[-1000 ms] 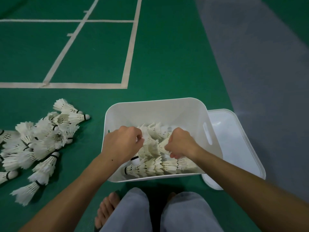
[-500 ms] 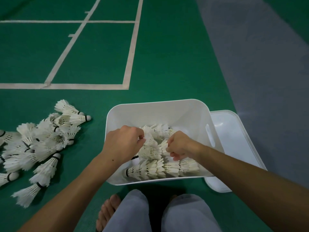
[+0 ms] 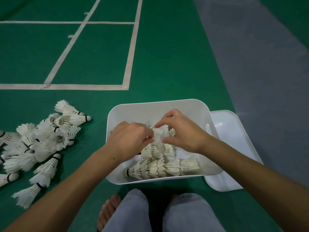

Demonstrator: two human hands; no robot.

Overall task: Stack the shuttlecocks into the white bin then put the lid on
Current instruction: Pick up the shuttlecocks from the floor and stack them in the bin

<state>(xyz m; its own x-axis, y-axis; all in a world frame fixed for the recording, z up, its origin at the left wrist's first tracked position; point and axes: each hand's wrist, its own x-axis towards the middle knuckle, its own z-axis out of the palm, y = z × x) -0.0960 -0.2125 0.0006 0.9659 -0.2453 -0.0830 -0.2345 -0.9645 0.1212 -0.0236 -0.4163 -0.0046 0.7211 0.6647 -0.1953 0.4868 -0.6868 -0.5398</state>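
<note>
The white bin (image 3: 158, 108) sits open on the green court floor (image 3: 167, 64), its far wall and far corners bare, while its near half holds a row of nested shuttlecocks (image 3: 164, 168) lying on their sides along the near wall. More stacked ones lie just behind that row, under the hands. The lid (image 3: 234, 139) lies flat on the floor at the bin's right side, partly tucked beneath its edge. To the left, well apart from the bin, a loose pile of shuttlecocks (image 3: 38, 143) spreads over the floor, with open green between pile and bin. White court lines (image 3: 128, 64) cross the floor farther off, and a grey strip (image 3: 259, 64) runs along the right. Grey trouser knees and a bare foot (image 3: 108, 211) show at the bottom edge.

Both hands are over the middle of the bin. The left hand (image 3: 128, 139) is curled, fingertips pinching a white shuttlecock (image 3: 159, 134) from the left; the right hand (image 3: 182, 131) has thumb and fingers partly spread around the same one from the right. Its feathers are blurred
</note>
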